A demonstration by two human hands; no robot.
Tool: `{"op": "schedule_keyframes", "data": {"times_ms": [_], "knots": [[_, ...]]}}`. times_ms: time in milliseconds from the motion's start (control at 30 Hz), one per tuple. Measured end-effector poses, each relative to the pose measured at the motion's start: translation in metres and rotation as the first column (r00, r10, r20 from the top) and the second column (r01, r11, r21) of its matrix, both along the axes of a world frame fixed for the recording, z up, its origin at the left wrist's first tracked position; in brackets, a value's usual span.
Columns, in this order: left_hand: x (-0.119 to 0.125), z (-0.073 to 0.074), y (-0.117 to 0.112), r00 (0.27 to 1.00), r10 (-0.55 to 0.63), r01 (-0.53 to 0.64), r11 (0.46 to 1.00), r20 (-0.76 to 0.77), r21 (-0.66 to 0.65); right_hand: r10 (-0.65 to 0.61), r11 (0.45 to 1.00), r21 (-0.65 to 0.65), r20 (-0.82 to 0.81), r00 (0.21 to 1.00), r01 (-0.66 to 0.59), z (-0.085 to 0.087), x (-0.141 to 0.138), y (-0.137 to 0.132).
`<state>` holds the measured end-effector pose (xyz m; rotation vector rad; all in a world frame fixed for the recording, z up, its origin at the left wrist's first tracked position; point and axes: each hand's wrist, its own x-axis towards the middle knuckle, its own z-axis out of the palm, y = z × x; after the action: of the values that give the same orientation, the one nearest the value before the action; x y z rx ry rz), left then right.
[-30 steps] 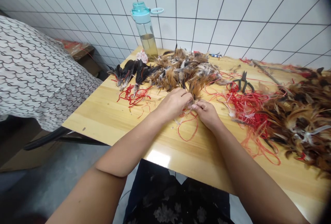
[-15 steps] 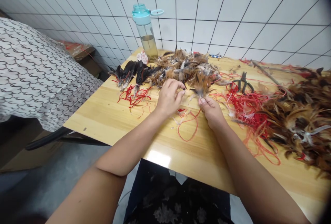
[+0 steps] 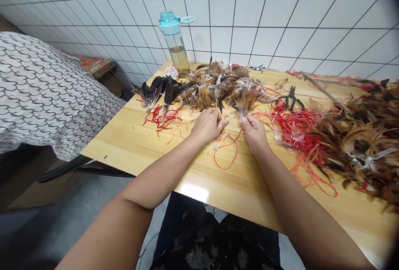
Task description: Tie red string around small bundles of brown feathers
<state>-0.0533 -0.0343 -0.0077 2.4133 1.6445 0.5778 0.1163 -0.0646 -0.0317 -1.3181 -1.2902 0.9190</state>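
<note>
My right hand (image 3: 254, 136) pinches the base of a small bunch of brown feathers (image 3: 245, 105) between thumb and fingers, with the plumes fanned away from me. Beneath it, a red string loop (image 3: 225, 167) lies on the wooden table (image 3: 149, 147), one end running up toward that hand. To the left, my left hand (image 3: 207, 125) is low over the table, its fingers curled toward the thumb. A whitish wisp (image 3: 230, 117) shows by the left thumb tip; whatever those fingers hold is hidden. Just beyond both hands spreads a pile of brown feathers (image 3: 218, 80).
Black feather bunches (image 3: 170, 89) and red strings (image 3: 162, 118) lie at left, before a water bottle (image 3: 177, 49). Pliers (image 3: 291, 99), tangled red string (image 3: 296, 126) and a large feather heap (image 3: 364, 141) occupy the right. A patterned cloth (image 3: 59, 95) hangs beside the table's left edge.
My left hand has lowered and shifted slightly right, toward the feather bunch, its fingers more curled. My right hand keeps its pinch in nearly the same place. The view has tilted slightly.
</note>
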Motion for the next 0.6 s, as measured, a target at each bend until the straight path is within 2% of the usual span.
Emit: {"op": "schedule_keyframes", "data": {"times_ms": [233,300,367,433,500,567,600], "knots": [[0.006,-0.001,0.001,0.999,-0.035,0.033,0.996,-0.031,-0.079,-0.078,0.997,-0.013,0.055,0.995,0.078,0.004,-0.003,-0.004],[0.002,-0.001,0.002,0.996,-0.056,0.061,0.995,0.068,-0.073,-0.086,0.996,-0.006,0.066,0.994,0.087,0.005,-0.003,-0.003],[-0.002,-0.001,0.004,0.961,-0.061,0.082,0.994,0.27,-0.069,-0.091,0.996,0.009,0.076,0.993,0.091,0.005,-0.004,-0.003],[-0.003,0.0,0.004,0.848,-0.016,0.1,0.986,0.529,-0.131,-0.089,0.996,0.029,0.085,0.992,0.087,0.005,-0.004,-0.003],[-0.001,0.002,0.004,0.656,0.092,0.15,0.957,0.749,-0.249,-0.08,0.996,0.045,0.1,0.992,0.076,0.004,-0.005,-0.003],[0.003,0.005,0.001,0.458,0.203,0.244,0.908,0.866,-0.342,-0.074,0.997,0.046,0.125,0.989,0.069,0.003,-0.005,-0.003],[0.005,0.007,0.0,0.383,0.242,0.291,0.884,0.892,-0.365,-0.069,0.997,0.046,0.137,0.988,0.063,0.003,-0.006,-0.003]]}}
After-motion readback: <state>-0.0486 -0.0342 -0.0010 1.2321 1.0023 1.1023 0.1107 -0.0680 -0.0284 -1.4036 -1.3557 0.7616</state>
